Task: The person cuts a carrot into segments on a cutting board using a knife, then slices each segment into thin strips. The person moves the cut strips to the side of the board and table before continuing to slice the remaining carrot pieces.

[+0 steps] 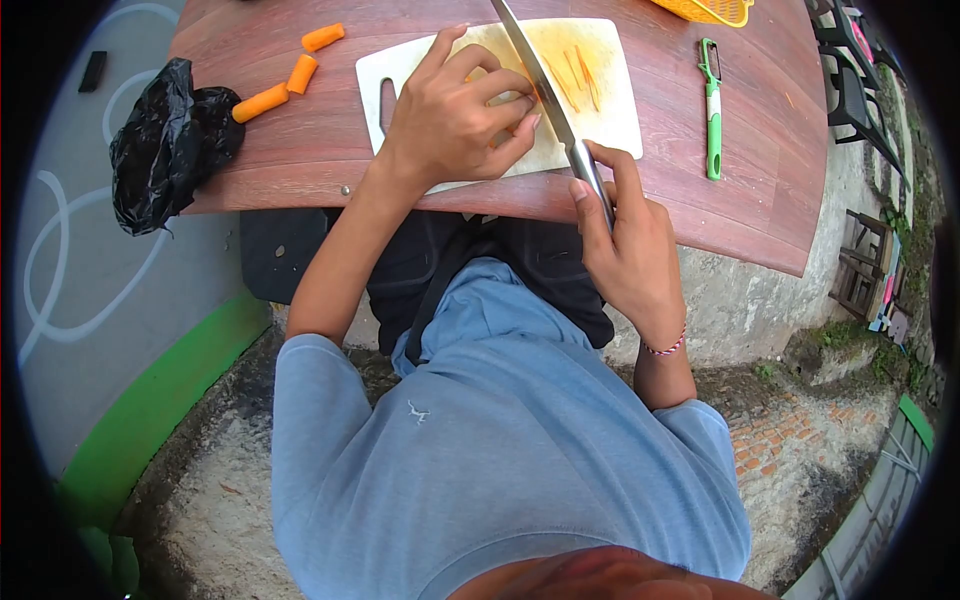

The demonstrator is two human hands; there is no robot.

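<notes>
My right hand grips the silver handle of a knife, whose blade slants across a white cutting board and points away from me. Just left of the blade is my left hand, its fingers bent and thumb drawn in close to them. What those fingers hold, if anything, is hidden. To the right of the blade lie several thin carrot strips on the yellow-stained part of the board. Three orange carrot pieces, a far one, a middle one and a near one, rest left of the board.
A green-handled peeler lies right of the board on the reddish wooden table. A crumpled black plastic bag hangs over the table's left edge. Part of a yellow basket shows at the far side. Dark chairs stand off to the right.
</notes>
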